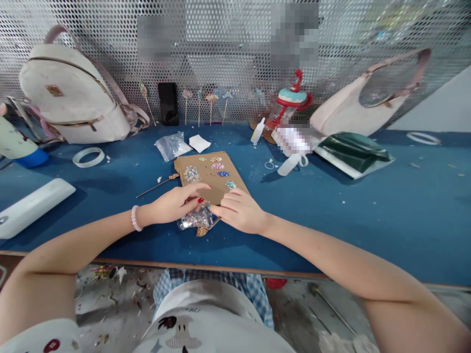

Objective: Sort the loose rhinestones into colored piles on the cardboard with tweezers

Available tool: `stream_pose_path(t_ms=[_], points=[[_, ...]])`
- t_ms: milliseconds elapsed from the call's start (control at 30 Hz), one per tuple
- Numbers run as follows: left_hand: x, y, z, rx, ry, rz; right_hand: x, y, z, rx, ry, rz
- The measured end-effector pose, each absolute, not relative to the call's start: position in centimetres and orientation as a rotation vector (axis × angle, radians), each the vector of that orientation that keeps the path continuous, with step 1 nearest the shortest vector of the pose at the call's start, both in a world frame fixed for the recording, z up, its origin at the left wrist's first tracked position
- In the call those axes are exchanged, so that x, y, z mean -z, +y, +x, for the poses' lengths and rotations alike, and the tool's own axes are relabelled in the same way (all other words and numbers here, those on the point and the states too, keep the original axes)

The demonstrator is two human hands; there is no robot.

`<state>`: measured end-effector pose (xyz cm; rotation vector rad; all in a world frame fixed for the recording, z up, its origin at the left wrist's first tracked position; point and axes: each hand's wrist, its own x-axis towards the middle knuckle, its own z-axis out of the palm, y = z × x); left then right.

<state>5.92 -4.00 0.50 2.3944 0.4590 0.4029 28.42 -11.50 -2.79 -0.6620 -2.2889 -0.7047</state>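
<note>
Blue desk backed by a perforated metal panel along its far edge; debris litters the floor below the near edge. A white backpack leans at the far left corner, a pale handbag towards the far right. At the desk's middle lies a brown card bearing small clusters of coloured beads. A clear plastic bag of glittering pieces rests at the card's near end. Left hand, fingers loosely curled and partly apart, lies on the bag. Right hand, fingers together, touches the bag's right side; whether either pinches it cannot be told.
</note>
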Motion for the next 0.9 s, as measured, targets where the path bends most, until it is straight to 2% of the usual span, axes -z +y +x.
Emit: stream_pose_path(t_ms=[400, 567, 900], points=[[0.0, -5.9, 6.0, -0.326, 0.327, 2.555, 2.2, -12.1, 28.0, 0.78, -2.218, -0.558], [-0.1, -5.9, 5.8, -0.435, 0.294, 2.568, 1.7, -12.7, 28.1, 0.822, -2.218, -0.585], [-0.1, -6.4, 5.8, -0.408, 0.282, 2.546, 1.2, -13.4, 28.0, 0.789, -2.164, -0.532]])
